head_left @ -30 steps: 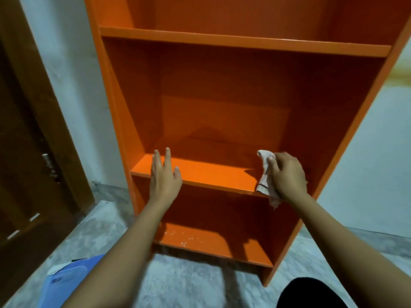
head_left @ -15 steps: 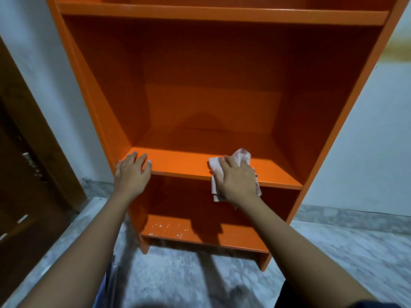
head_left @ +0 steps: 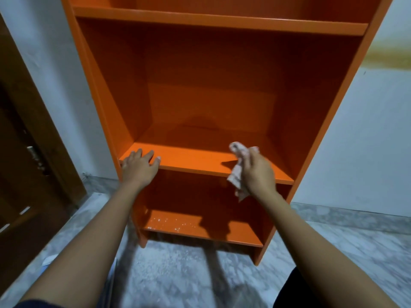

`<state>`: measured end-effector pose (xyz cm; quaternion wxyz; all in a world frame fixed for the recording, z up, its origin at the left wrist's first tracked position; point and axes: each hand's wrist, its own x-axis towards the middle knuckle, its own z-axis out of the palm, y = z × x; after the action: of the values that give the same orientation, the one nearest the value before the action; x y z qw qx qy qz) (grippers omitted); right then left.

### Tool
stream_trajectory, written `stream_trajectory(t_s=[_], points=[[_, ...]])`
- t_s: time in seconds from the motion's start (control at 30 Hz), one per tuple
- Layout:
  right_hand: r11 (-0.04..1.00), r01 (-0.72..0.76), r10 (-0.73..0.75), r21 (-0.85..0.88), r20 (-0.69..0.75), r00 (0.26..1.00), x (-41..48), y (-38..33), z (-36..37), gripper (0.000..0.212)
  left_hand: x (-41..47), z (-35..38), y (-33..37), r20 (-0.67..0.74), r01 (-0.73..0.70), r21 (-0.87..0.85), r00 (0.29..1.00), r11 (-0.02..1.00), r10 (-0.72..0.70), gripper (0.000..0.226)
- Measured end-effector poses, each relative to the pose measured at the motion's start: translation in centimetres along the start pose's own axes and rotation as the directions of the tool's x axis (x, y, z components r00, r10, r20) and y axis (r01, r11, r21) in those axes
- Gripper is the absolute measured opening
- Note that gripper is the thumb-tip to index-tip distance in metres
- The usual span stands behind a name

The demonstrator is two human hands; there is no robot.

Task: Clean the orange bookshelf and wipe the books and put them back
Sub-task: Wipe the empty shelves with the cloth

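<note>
The orange bookshelf (head_left: pixel 206 85) stands against the wall with no books on the shelves in view. My left hand (head_left: pixel 139 167) rests flat on the front left corner of the middle shelf (head_left: pixel 189 158), fingers straight. My right hand (head_left: pixel 258 172) grips a crumpled pale cloth (head_left: pixel 238 165) at the right part of that shelf's front edge. The cloth hangs partly below the edge. White specks lie on the bottom shelf (head_left: pixel 169 223).
A dark wooden door (head_left: pixel 24 165) with a metal latch stands at the left. Pale walls flank the bookshelf. The floor (head_left: pixel 178 274) is grey marble. A bit of blue and white stuff shows at the lower left by my arm.
My right hand with the cloth slid left along the middle shelf, then back to the right and lifted a little. My left hand stayed at the shelf's front left corner.
</note>
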<state>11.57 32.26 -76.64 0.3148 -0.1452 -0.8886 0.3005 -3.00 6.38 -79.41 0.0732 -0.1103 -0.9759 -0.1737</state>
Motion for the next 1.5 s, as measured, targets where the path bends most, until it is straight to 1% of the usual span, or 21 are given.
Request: stream_trajectory(t_s=[0.07, 0.1, 0.13, 0.2, 0.27, 0.33, 0.43, 0.6, 0.7, 0.87, 0.97, 1.03, 1.07, 1.13, 1.17, 1.2, 1.23, 1.3, 1.37, 1.43, 1.5], points=[[0.997, -0.068, 0.064, -0.029, -0.130, 0.990, -0.5, 2.4, -2.0, 0.033, -0.3, 0.0, 0.2, -0.005, 0.001, -0.022, 1.000, 1.000, -0.001, 0.055], [0.993, -0.052, 0.039, -0.108, -0.123, 0.992, -1.0, 3.6, -2.6, 0.034, -0.5, 0.0, 0.2, -0.009, 0.000, -0.033, 1.000, 0.999, -0.001, 0.055], [0.973, 0.005, -0.022, -0.230, -0.072, 0.997, -1.5, 4.6, -2.9, 0.036, -0.5, 0.0, 0.2, -0.015, 0.000, -0.042, 1.000, 0.999, 0.000, 0.054], [0.874, 0.159, -0.139, -0.460, 0.077, 0.987, -2.4, 6.2, -2.5, 0.042, -0.5, 0.1, 0.2, -0.034, 0.001, -0.053, 0.999, 0.999, -0.002, 0.054], [0.801, 0.241, -0.180, -0.549, 0.162, 0.970, -2.2, 6.5, -1.8, 0.049, -0.5, 0.2, 0.1, -0.054, 0.000, -0.058, 0.999, 0.998, -0.003, 0.053], [0.768, 0.289, -0.193, -0.571, 0.223, 0.955, -1.9, 5.9, -0.9, 0.049, -0.6, 0.4, 0.1, -0.066, -0.001, -0.065, 0.998, 0.998, -0.003, 0.053], [0.764, 0.346, -0.254, -0.545, 0.239, 0.937, -1.5, 5.2, 0.7, 0.048, -0.6, 0.6, -0.1, -0.080, -0.007, -0.077, 0.997, 0.997, 0.001, 0.052], [0.753, 0.388, -0.287, -0.531, 0.265, 0.921, -1.2, 3.1, 2.9, 0.048, -0.4, 0.8, -0.8, -0.104, -0.037, -0.073, 0.994, 0.997, 0.030, 0.051], [0.737, 0.420, -0.309, -0.529, 0.289, 0.906, -0.9, 2.0, 4.1, 0.049, -0.6, 0.7, -1.1, -0.149, -0.069, -0.080, 0.987, 0.994, 0.057, 0.049], [0.715, 0.489, -0.339, -0.500, 0.364, 0.867, 0.0, 0.0, 6.3, 0.050, -0.8, 0.7, -1.9, -0.214, -0.124, -0.152, 0.973, 0.981, 0.090, 0.043], [0.736, 0.511, -0.353, -0.443, 0.393, 0.849, 0.5, -1.9, 8.1, 0.051, -0.8, 0.1, -2.3, -0.266, -0.163, -0.259, 0.960, 0.952, 0.092, 0.034], [0.737, 0.532, -0.370, -0.417, 0.410, 0.834, 0.7, -3.2, 9.3, 0.052, -1.1, -0.8, -2.4, -0.381, -0.211, -0.340, 0.922, 0.917, 0.071, 0.028], [0.733, 0.549, -0.390, -0.402, 0.412, 0.823, 0.7, -3.7, 9.9, 0.051, -1.3, -1.3, -2.5, -0.467, -0.244, -0.356, 0.882, 0.902, 0.055, 0.025], [0.717, 0.583, -0.430, -0.381, 0.416, 0.801, 0.7, -4.7, 11.2, 0.049, -1.6, -2.5, -2.7, -0.635, -0.305, -0.358, 0.772, 0.882, 0.009, 0.023], [0.707, 0.597, -0.448, -0.378, 0.413, 0.793, 0.8, -5.3, 11.9, 0.047, -1.6, -3.1, -2.9, -0.692, -0.325, -0.352, 0.722, 0.878, -0.011, 0.025], [0.700, 0.610, -0.465, -0.371, 0.410, 0.784, 0.8, -5.9, 12.7, 0.046, -1.5, -3.6, -3.1, -0.723, -0.337, -0.352, 0.691, 0.873, -0.024, 0.029], [0.695, 0.627, -0.489, -0.352, 0.407, 0.771, 0.9, -6.6, 13.5, 0.045, -1.2, -4.0, -3.3, -0.727, -0.344, -0.364, 0.686, 0.865, -0.033, 0.034], [0.717, 0.643, -0.513, -0.267, 0.422, 0.747, 1.2, -8.4, 14.9, 0.042, -0.3, -4.8, -4.0, -0.672, -0.357, -0.432, 0.740, 0.828, -0.032, 0.046], [0.783, 0.606, -0.502, -0.141, 0.432, 0.749, 1.6, -10.2, 16.4, 0.039, 0.6, -5.6, -4.7, -0.580, -0.371, -0.511, 0.814, 0.776, 0.007, 0.058], [0.857, 0.515, -0.471, 0.001, 0.407, 0.783, 1.9, -11.8, 17.8, 0.037, 1.1, -6.6, -5.2, -0.504, -0.370, -0.555, 0.862, 0.745, 0.053, 0.064], [0.894, 0.425, -0.447, 0.140, 0.357, 0.821, 2.1, -13.6, 19.1, 0.041, 1.7, -7.5, -5.8, -0.446, -0.349, -0.564, 0.892, 0.748, 0.080, 0.065]])
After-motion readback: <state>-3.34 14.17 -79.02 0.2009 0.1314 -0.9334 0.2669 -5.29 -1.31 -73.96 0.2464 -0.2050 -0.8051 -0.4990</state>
